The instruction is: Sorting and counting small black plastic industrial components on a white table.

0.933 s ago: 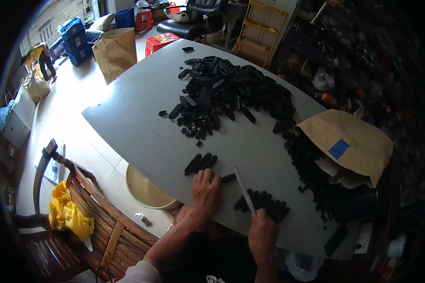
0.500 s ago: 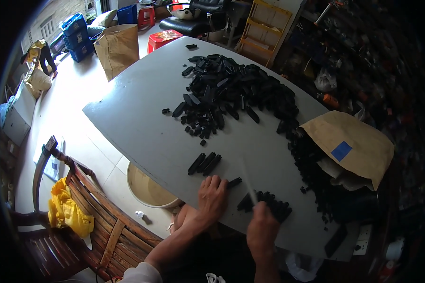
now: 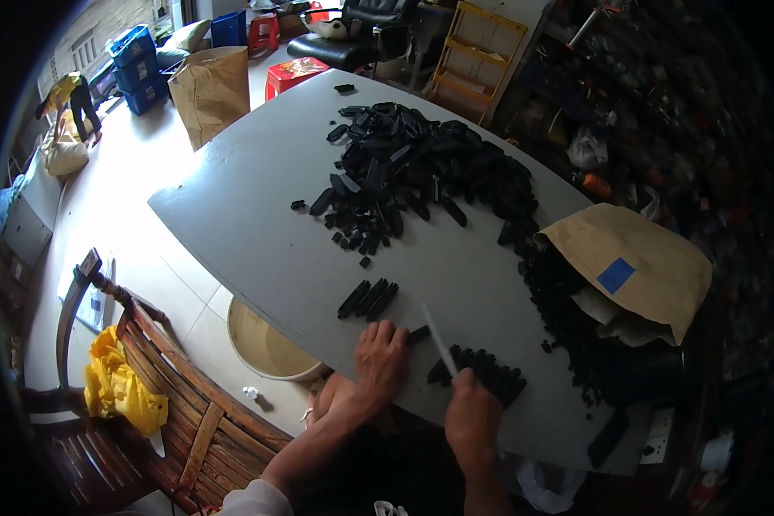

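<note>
My left hand (image 3: 381, 359) is closed and presses on the tabletop, fingers together over a small black plastic piece (image 3: 419, 334) whose end sticks out to the right. My right hand (image 3: 473, 406) grips a thin, pale, straight strip (image 3: 439, 340) that points away and slightly left; whether it is a blade or a stick I cannot tell. Just beyond the right hand lies a row of black ribbed pieces (image 3: 495, 375) packed side by side. Three long black pieces (image 3: 368, 298) lie side by side past my left hand.
A large heap of black plastic parts (image 3: 430, 155) covers the table's far middle. More spill from a brown paper sack (image 3: 641, 267) on the right. A bucket (image 3: 271, 340) stands under the left edge, beside a wooden chair (image 3: 181, 387). A person (image 3: 70, 103) bends over far left.
The pale strip, blurred before, now shows sharply and its tip has swung a little to the left and down. My left hand stays on the black piece. The whole view has shifted slightly.
</note>
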`<state>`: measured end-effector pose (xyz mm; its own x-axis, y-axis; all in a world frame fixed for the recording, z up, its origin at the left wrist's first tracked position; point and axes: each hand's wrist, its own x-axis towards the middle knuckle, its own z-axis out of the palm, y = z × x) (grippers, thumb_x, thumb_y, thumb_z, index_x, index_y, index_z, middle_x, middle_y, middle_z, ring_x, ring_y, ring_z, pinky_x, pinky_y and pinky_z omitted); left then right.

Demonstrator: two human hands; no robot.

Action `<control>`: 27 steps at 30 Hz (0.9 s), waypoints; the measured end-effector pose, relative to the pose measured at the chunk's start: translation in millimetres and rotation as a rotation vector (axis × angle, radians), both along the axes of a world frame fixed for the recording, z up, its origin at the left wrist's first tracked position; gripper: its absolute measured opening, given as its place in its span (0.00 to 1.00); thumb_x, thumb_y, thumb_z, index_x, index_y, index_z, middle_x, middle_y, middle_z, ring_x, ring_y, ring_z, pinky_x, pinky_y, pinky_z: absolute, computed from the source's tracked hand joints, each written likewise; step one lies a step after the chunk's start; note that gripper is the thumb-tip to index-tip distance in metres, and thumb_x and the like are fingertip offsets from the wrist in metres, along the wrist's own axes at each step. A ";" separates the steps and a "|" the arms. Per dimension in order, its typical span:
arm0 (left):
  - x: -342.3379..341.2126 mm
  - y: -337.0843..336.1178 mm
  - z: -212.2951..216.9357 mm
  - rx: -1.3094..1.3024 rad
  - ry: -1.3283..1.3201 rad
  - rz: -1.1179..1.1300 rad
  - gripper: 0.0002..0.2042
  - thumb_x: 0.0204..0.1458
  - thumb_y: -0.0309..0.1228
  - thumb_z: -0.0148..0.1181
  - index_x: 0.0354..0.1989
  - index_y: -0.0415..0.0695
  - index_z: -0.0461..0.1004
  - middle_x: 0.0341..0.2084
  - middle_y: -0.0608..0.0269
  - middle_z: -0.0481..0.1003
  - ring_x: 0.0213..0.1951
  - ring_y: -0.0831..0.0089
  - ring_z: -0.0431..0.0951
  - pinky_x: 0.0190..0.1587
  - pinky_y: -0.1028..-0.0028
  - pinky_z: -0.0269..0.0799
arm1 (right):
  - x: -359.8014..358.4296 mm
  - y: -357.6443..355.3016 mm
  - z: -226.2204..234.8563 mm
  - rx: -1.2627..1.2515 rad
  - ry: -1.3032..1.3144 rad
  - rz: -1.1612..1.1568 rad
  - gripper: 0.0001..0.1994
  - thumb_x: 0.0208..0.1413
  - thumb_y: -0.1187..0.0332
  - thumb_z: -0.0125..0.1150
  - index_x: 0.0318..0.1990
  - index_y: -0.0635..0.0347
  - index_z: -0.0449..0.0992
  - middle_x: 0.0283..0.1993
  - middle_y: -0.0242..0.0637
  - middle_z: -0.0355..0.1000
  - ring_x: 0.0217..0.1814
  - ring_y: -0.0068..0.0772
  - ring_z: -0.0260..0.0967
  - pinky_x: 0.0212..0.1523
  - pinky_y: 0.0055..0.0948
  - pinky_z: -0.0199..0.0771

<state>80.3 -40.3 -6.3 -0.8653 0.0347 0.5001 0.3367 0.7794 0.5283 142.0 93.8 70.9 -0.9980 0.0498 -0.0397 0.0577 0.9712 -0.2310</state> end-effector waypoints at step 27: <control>-11.6 -16.6 11.5 -0.137 0.054 0.212 0.15 0.39 0.27 0.60 0.40 0.44 0.72 0.32 0.58 0.65 0.37 0.60 0.66 0.40 0.65 0.62 | 17.6 8.0 16.6 -0.160 0.098 -0.173 0.06 0.58 0.71 0.51 0.32 0.63 0.65 0.26 0.48 0.69 0.29 0.53 0.69 0.28 0.43 0.66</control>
<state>68.8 -56.9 5.2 -0.8327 -0.0740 0.5487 0.1826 0.8989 0.3983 159.6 101.9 87.5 -0.9746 0.2212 0.0352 0.1898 0.8993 -0.3940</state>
